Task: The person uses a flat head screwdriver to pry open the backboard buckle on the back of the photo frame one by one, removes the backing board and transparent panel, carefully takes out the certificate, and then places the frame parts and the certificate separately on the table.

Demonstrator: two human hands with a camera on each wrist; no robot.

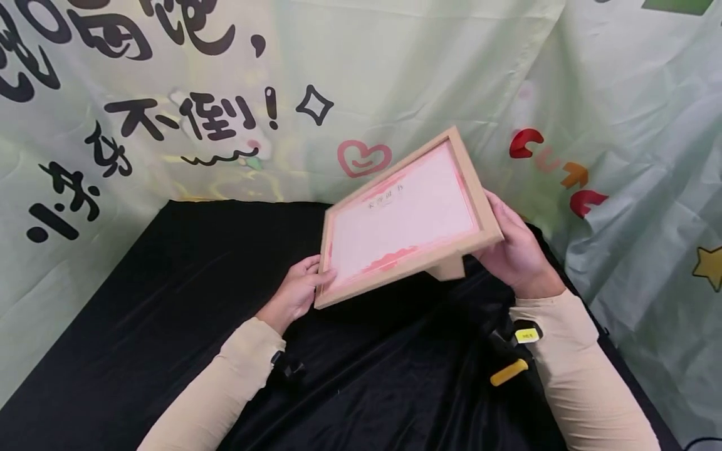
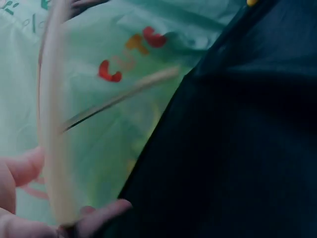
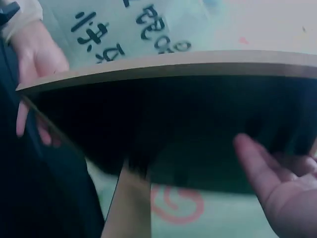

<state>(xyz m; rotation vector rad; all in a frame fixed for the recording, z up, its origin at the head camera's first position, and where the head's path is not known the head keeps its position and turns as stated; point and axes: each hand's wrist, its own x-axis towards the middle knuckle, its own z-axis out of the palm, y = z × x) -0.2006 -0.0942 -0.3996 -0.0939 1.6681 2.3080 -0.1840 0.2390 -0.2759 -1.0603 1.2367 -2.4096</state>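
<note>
- Two hands supported a wooden picture frame (image 1: 407, 227) aloft over the right half of the black-draped bench (image 1: 225, 282), toward its far edge, its pink-edged sheet (image 1: 414, 216) turned toward the head camera.
- The left hand (image 1: 296, 287) had its grip clamped on the frame's left edge near the lower corner, thumb in front, fingers behind.
- The right hand (image 1: 520, 254) had its grip clamped at the higher right edge, fingers against the dark back (image 3: 188, 114).
- Both sleeved forearms (image 1: 220, 369) reached from the bench's near edge, slanting inward.
- The step in hand appeared to be angling the frame in mid-air; the next move seemed to call for even two-handed support and room for the stand leg (image 1: 449, 268) jutting below.
</note>
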